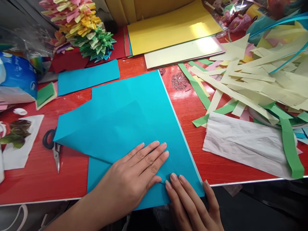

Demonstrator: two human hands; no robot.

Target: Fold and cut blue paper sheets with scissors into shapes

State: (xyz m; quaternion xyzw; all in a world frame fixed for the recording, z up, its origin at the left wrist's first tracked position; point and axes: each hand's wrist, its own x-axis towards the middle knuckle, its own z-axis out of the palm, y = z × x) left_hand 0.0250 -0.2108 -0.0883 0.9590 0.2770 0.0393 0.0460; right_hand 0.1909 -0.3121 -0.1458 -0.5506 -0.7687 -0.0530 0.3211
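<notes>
A large sheet of blue paper [115, 118] lies at the middle of the red table, its left part folded over and slightly raised toward the left. My left hand [137, 176] rests flat on the folded layer, fingers stretched out toward the upper right. Near the sheet's lower right corner, my right hand [190, 202] lays its fingertips on the paper, fingers extended and the little finger apart at the edge. Black-handled scissors [55, 147] lie just left of the sheet, their handle partly under the blue flap.
Cut paper strips [262, 77] pile up at the right, above a white tissue [245, 144]. Behind lie yellow sheets [173, 29] and a smaller blue stack [89, 77]. A folded-paper ornament [84, 29] stands at the back left, near a blue packet [18, 77]. The table's front edge runs below.
</notes>
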